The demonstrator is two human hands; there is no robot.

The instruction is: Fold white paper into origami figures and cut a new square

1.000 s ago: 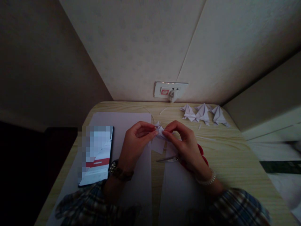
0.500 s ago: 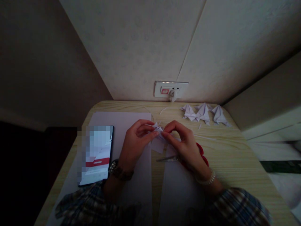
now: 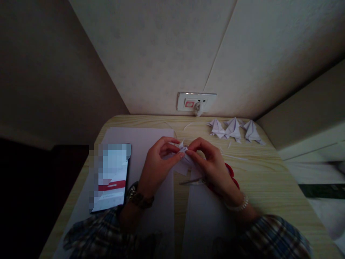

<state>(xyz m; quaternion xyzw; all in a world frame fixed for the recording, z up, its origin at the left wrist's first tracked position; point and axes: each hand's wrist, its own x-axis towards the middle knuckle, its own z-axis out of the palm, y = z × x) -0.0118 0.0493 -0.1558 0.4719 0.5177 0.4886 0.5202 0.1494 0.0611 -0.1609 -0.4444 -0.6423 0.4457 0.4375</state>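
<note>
A small piece of folded white paper (image 3: 183, 149) is held between both hands above the middle of the table. My left hand (image 3: 160, 158) pinches its left side with thumb and fingers. On the right side, the thumb and forefinger of my right hand (image 3: 211, 160) grip its edge. Below the fold lies a small flat piece of white paper (image 3: 181, 167). Scissors with red handles (image 3: 198, 181) rest under my right hand, blades pointing left; the hand partly hides the handles.
Three folded paper figures (image 3: 233, 128) stand at the back right of the wooden table (image 3: 269, 187). A lit phone (image 3: 114, 180) lies on white sheets (image 3: 159, 216) at left. Thin paper strips (image 3: 234, 157) lie to the right. A wall socket (image 3: 196, 102) holds a plug.
My left hand has shifted very slightly to the right with the folded paper, closer to my right fingers. The rest of the table looks the same.
</note>
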